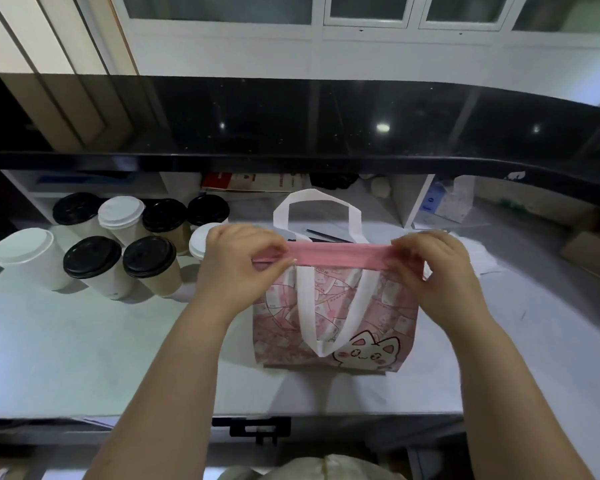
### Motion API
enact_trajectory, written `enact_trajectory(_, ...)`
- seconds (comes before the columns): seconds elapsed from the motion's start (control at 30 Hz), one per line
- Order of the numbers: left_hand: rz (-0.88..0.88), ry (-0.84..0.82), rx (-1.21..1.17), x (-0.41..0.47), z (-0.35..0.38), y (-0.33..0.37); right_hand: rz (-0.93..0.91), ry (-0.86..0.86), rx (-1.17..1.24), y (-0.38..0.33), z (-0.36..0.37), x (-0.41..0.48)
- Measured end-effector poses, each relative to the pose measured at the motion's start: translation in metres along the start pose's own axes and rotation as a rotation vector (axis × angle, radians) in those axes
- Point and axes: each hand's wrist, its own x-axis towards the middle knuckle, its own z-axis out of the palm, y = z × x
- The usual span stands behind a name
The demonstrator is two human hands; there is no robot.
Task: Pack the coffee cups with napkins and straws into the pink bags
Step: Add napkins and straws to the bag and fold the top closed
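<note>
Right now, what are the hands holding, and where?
Both hands, left and right, pinch the pink bag by its top rim, one at each end.

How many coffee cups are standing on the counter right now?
8 cups, left of the pink bag. Back row: black-lidded, white-lidded, black-lidded, black-lidded. Front row: white-lidded, black-lidded, black-lidded, white-lidded partly behind the left hand. Others may be hidden.

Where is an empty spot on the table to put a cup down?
The counter is bare in front of the cups, left of the pink bag, and again right of the bag near the front edge. The back left is crowded with cups.
</note>
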Motion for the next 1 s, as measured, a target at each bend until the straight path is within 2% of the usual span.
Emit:
enact_trajectory(0.07, 0.012, 0.017, 0.053, 0.003, 0.013, 0.017, -0.022, 0.021, -0.092, -0.020, 0.011, 0.005)
enact_trajectory(0.2, 0.058, -0.037, 0.167, 0.008, 0.037, 0.046, -0.050, -0.068, -0.158, -0.051, 0.036, 0.008)
enact_trajectory(0.37, -0.037, -0.103, 0.268, 0.004, 0.056, 0.056, 0.045, -0.111, -0.225, -0.053, 0.047, 0.005)
enact_trajectory(0.57, -0.072, -0.039, 0.236, -0.004, 0.047, 0.043, 0.047, -0.047, -0.197, -0.043, 0.041, -0.001)
enact_trajectory(0.77, -0.180, -0.058, 0.196, -0.008, 0.035, 0.034, 0.118, -0.081, -0.225, -0.040, 0.037, -0.005)
enact_trajectory(0.9, -0.167, -0.022, 0.190, -0.014, 0.032, 0.030, 0.069, -0.054, -0.196, -0.036, 0.032, -0.006)
enact_trajectory(1.0, -0.205, -0.007, 0.204, -0.019, 0.022, 0.014, 0.127, -0.039, -0.190, -0.023, 0.024, -0.012)
